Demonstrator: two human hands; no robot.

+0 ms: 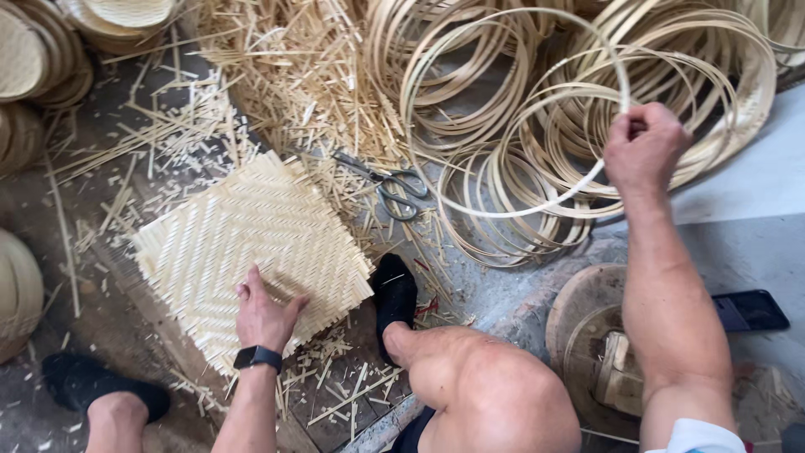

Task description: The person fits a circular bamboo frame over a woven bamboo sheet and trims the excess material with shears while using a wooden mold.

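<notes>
Two hands split the work as I watch: my left hand (262,315) lies flat and unclenched on the woven bamboo mat (251,252) on the floor, my right hand (641,147) grips a thin bamboo hoop (511,205) lifted off the pile of rings (671,101) (scissors (394,184) lie just beside), so I judge that fitting hoop to mat calls for centring it.

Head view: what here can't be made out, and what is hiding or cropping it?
- Left hand: its palm lies flat on the woven bamboo mat, covering the weave beneath.
- Right hand: closed around a bamboo hoop; the fingers hide the gripped section.
- Scissors: blade tips partly buried in bamboo scraps.
- Stacked baskets: cropped by the left and top edges.
- Dark phone: partly behind the right forearm.
</notes>
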